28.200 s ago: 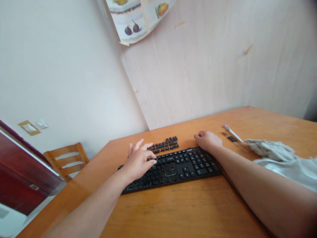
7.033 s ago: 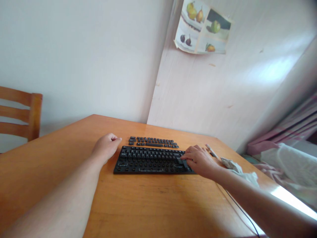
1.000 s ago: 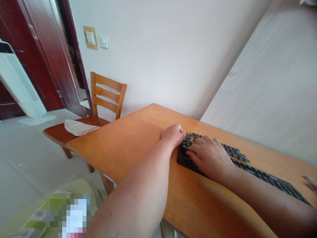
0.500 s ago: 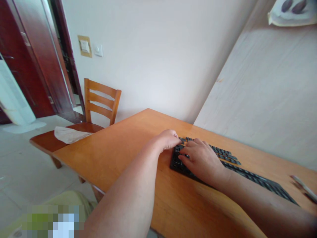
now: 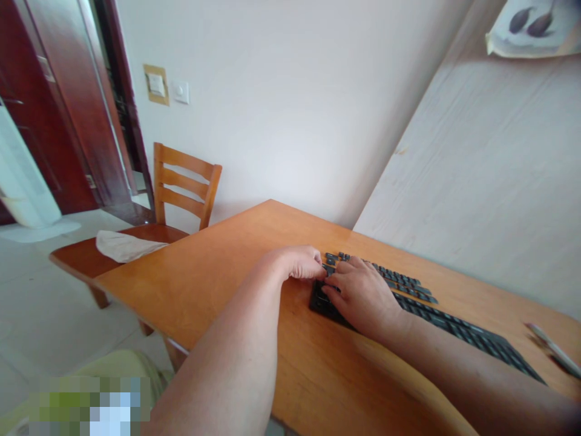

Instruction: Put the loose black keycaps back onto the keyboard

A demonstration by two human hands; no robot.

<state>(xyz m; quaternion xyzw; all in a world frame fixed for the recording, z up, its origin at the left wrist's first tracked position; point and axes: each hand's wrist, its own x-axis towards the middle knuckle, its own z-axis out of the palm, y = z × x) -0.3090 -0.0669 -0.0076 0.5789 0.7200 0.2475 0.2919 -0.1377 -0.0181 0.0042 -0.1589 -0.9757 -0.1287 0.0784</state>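
Note:
A black keyboard (image 5: 463, 330) lies on the orange wooden table (image 5: 218, 272), running off to the right. My right hand (image 5: 365, 293) rests on its left end, fingers slightly bent and laid over the keys, with nothing visibly held. My left hand (image 5: 299, 263) is curled into a loose fist at the keyboard's left corner, knuckles up, touching my right fingertips. What the fist holds, if anything, is hidden. Rows of loose black keycaps (image 5: 399, 280) lie on the table just behind the keyboard.
A white pen-like tool (image 5: 551, 350) lies at the right beyond the keyboard. A wooden chair (image 5: 181, 181) stands at the table's far left end with a white cloth (image 5: 122, 245) on its seat. Walls close the table's back and right. A dark red door (image 5: 63, 121) is at left.
Over the last second my view shifted slightly. My left fist slid closer to the keyboard's corner and my right fingers moved left to meet it.

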